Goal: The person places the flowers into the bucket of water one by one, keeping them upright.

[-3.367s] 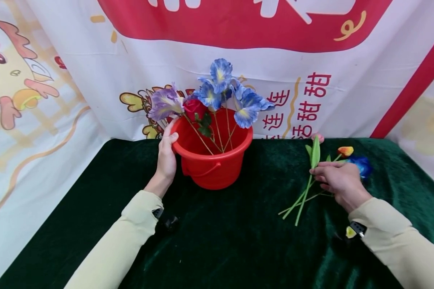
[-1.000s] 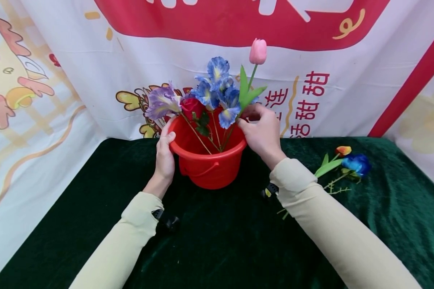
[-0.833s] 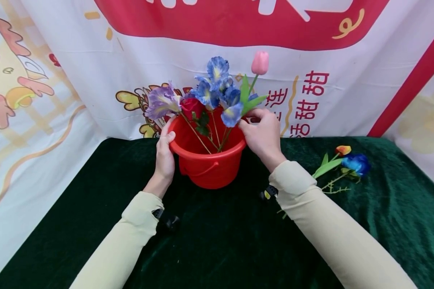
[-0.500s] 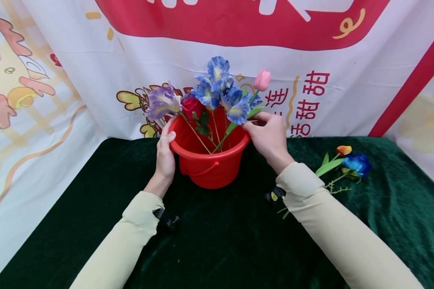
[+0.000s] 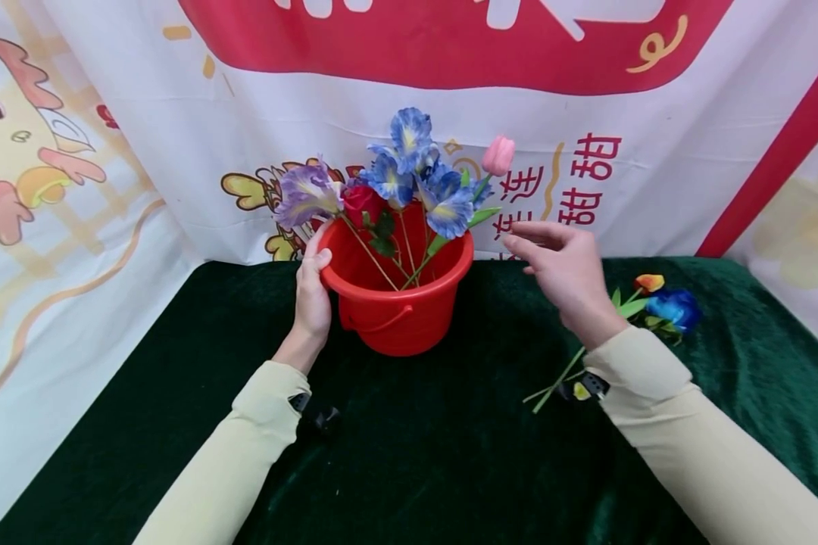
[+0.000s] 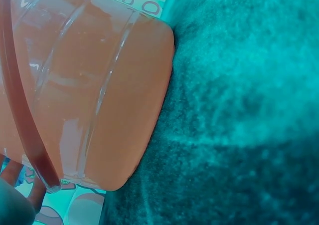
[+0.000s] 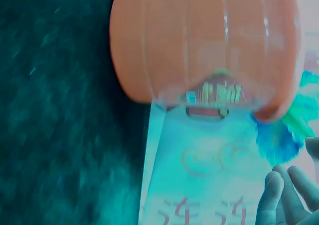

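Note:
A red bucket (image 5: pixel 402 325) stands on dark green cloth, its side filling much of both wrist views. My left hand (image 5: pixel 311 291) grips its left rim, thumb over the edge; in the left wrist view only a few fingers show past the bucket handle (image 6: pixel 22 105). Inside lean a purple iris (image 5: pixel 308 194), a red rose (image 5: pixel 363 204), several blue irises (image 5: pixel 448 203) and a pink tulip (image 5: pixel 498 156) on the right side. My right hand (image 5: pixel 566 276) hangs in the air right of the bucket, apart from the tulip, fingers loosely bent and holding nothing.
On the green velvet cloth (image 5: pixel 409 454) at the right lie an orange-yellow tulip (image 5: pixel 650 283) and a blue flower (image 5: pixel 675 309), their stems partly behind my right wrist. A printed banner (image 5: pixel 354 113) hangs close behind the table's back edge.
My right hand took the pink tulip from the cloth to the bucket, lowered its stem in, let go and drew back right. My left hand has stayed at the rim.

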Tool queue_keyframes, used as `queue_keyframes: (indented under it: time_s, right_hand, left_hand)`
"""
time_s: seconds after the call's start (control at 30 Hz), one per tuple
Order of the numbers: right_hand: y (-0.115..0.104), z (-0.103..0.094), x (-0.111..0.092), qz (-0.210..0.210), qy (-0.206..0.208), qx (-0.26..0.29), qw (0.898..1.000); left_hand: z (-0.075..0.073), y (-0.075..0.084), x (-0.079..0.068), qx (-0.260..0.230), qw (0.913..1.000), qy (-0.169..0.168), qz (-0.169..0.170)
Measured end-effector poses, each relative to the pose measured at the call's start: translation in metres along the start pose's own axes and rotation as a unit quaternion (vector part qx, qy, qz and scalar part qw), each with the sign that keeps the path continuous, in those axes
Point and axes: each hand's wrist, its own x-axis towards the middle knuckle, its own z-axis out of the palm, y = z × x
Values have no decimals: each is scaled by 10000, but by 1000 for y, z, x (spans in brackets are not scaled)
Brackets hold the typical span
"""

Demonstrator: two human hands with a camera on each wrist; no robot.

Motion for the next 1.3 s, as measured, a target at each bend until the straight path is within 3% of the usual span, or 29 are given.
queue_keyframes:
  time_s: [0.13, 0.33, 0.47, 0.63, 0.97, 1.3]
  right_hand:
    - [16, -27, -4, 202, 206, -113, 9995]
    - [47, -65, -11, 922, 300, -105, 9952]
    - [68, -85, -17, 1276, 125, -43, 9917]
    - [88, -102, -25, 1430, -281, -142, 9892]
    - [107, -110, -29, 2026, -720, -49, 9766]
    - [109, -100, -22, 2164, -566, -1255, 9665]
  left_hand:
    - [0, 0, -1, 35, 10000, 5, -15]
    - [-1, 1, -1, 49, 10000, -33, -48]
    - [-1, 2, -1, 50, 10000, -13, -73]
    - [-1, 2, -1, 27, 9999, -32, -101]
    - [-1, 2, -2, 61, 9999, 1, -150]
    - [-1, 2, -2, 66, 9999, 21, -116]
